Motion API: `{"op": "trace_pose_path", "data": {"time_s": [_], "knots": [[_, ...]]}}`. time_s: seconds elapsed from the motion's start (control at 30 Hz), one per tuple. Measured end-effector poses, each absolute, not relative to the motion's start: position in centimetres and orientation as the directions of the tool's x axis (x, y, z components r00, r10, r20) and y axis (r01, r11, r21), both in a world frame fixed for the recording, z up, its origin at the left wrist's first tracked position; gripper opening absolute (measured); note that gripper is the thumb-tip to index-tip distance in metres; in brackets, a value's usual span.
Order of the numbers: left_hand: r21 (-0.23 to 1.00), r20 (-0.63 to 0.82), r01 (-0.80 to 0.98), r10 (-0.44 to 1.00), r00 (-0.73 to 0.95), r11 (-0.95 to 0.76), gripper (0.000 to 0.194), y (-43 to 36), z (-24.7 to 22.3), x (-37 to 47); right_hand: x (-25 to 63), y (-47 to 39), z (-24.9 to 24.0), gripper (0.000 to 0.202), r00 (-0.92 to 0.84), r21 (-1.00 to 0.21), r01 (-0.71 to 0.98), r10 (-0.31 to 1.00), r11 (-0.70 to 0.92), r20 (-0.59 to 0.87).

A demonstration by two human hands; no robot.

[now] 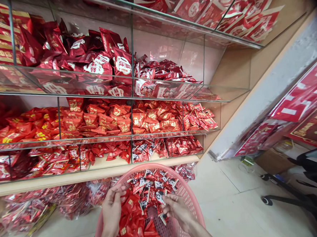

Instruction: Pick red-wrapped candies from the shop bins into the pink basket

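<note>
A pink perforated plastic basket (193, 198) stands below the shelves. On its left side lie plain red wrapped packets (132, 220) with gold print. Small red packets with black-and-white figures (149, 185) fill its far and middle part. My left hand (114, 201) hovers over the basket's left side, fingers loosely bent and apart, with nothing visible in them. At the right, my right hand (177, 208) has its thumb and fingertips closed on a small red candy packet (160, 197) with a black-and-white figure.
Glass-divided shelves (159, 135) hold heaps of red and maroon packets. Clear bags of packets (72, 199) lie on the floor under the bottom shelf. To the right are a black wheeled chair base (278, 197), a cardboard box (274, 160) and red printed sheets (299, 95).
</note>
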State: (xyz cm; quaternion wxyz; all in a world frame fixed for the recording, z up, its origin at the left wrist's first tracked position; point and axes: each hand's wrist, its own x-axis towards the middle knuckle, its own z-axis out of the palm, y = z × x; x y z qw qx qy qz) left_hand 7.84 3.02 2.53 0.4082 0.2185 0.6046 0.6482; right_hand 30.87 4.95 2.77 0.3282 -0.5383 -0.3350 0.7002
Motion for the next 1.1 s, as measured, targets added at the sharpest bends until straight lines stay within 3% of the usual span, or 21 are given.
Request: {"op": "trace_pose_path", "data": {"time_s": [0.1,0.43,0.63,0.73,0.9,1.1], "knots": [[0.959,-0.215,-0.275,0.801,-0.559,0.066,0.052,2.9,2.5,8.1,30.3,5.1,2.5,0.04,-0.199,-0.816,-0.13,0.821,-0.563,-0.535],[0.954,-0.233,-0.287,0.814,-0.532,0.086,0.053,2.4,2.8,9.1,28.6,6.8,1.5,0.043,-0.223,-0.847,0.01,0.825,-0.532,-0.52],[0.886,-0.402,-0.347,0.881,-0.249,0.307,0.041,1.5,0.8,13.2,28.0,7.7,1.2,0.042,-0.24,-0.855,0.069,0.824,-0.514,-0.514],[0.866,-0.458,-0.318,0.868,-0.192,0.387,0.037,1.8,-0.3,14.8,27.8,8.0,1.4,0.039,-0.242,-0.862,0.08,0.829,-0.5,-0.504],[0.917,-0.379,-0.2,0.911,-0.164,0.346,0.022,2.8,-0.9,15.3,27.5,8.6,1.5,0.037,-0.219,-0.85,0.065,0.824,-0.522,-0.523],[0.94,-0.336,-0.123,0.922,-0.193,0.317,0.021,3.5,-0.9,15.2,27.2,9.0,0.5,0.041,-0.265,-0.859,0.018,0.826,-0.512,-0.498]]}}
